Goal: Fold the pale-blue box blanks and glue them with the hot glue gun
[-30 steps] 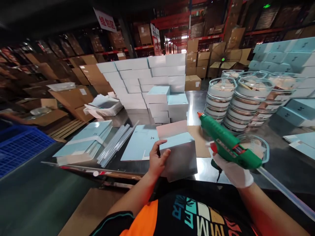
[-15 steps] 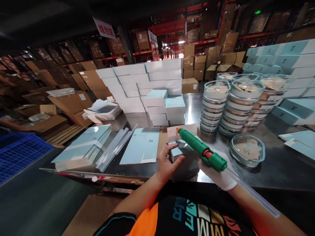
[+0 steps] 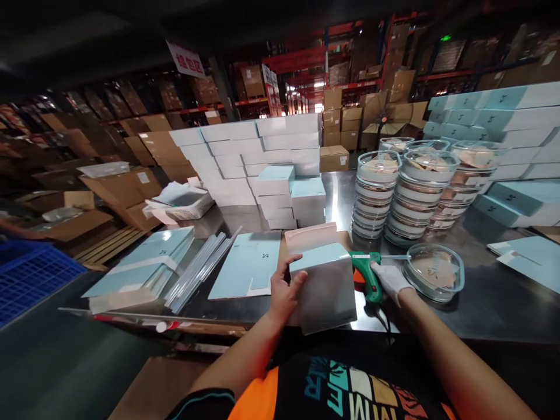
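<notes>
My left hand (image 3: pixel 286 289) grips a pale blue and white box (image 3: pixel 328 291) at its left side, thumb on the near face and fingers over the top edge. The box is tilted, and its plain near face is towards me. Just right of it is a green hot glue gun (image 3: pixel 371 277) with an orange trigger and a clear glue stick out of its back. My right hand (image 3: pixel 391 281), in a white glove, touches the back of the gun's handle with fingers stretched out, not wrapped around it. Behind the box lies a pinkish flap or card (image 3: pixel 310 236).
Flat blue card sheets (image 3: pixel 245 265), clear plastic strips (image 3: pixel 196 271) and a banded stack of blue sheets (image 3: pixel 140 262) lie left. White boxes (image 3: pixel 245 157) are stacked behind. Round clear containers (image 3: pixel 376 192) stand in piles at right, with a single one (image 3: pixel 433 271) nearer.
The glue gun has gone from above the box down to its right, and my right hand has loosened around it. My left hand has tilted the box so its near face shows.
</notes>
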{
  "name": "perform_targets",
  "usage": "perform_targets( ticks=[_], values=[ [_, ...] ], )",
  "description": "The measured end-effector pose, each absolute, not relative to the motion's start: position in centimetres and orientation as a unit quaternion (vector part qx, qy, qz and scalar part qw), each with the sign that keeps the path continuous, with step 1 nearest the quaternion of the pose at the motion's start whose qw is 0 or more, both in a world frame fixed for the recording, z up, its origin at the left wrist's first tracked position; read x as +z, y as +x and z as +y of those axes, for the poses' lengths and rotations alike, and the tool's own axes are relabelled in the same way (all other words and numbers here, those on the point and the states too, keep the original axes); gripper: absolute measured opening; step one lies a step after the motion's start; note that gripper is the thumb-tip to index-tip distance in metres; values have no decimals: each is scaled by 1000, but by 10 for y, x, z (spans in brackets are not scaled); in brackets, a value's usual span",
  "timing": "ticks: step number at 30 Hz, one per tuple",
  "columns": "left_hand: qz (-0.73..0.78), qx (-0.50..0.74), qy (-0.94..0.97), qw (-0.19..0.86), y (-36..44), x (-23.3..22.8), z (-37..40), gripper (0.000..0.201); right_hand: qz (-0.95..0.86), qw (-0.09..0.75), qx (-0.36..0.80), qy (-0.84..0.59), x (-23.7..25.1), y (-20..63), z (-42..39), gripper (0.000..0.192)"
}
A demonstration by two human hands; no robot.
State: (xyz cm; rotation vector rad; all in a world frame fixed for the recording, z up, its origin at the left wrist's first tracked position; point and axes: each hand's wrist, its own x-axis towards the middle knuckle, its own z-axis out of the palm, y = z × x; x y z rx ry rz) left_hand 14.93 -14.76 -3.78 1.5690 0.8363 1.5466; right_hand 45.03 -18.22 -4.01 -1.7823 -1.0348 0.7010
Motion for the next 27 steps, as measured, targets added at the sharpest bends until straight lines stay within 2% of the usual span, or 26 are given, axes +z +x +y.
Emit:
perform_targets(
  ticks=[4, 5, 9, 14, 17, 20, 23, 27],
  values=[
    [316, 610, 619, 381, 152, -41, -145, 65, -435, 480, 248, -720, -26, 447, -185, 32],
    [314, 609, 622, 379, 153, -42, -145, 66, -447, 495, 253, -701, -22, 438, -187, 34],
    [308, 581, 652, 379, 156, -46, -144, 72, -520, 551, 330, -563, -7, 395, -191, 65],
    [288, 564, 675, 378, 156, -52, -140, 69, -566, 561, 345, -496, -1, 382, -191, 61],
    [265, 625, 637, 366, 157, -56, -134, 65, -618, 543, 317, -472, -7, 394, -193, 69],
    [222, 658, 615, 373, 155, -55, -128, 64, -676, 526, 263, -444, -14, 402, -199, 50],
    [187, 594, 701, 348, 147, -47, -125, 55, -719, 502, 260, -405, -15, 401, -208, 22],
    [141, 530, 773, 319, 137, -36, -126, 48, -740, 466, 258, -410, -6, 396, -217, 24]
  ],
)
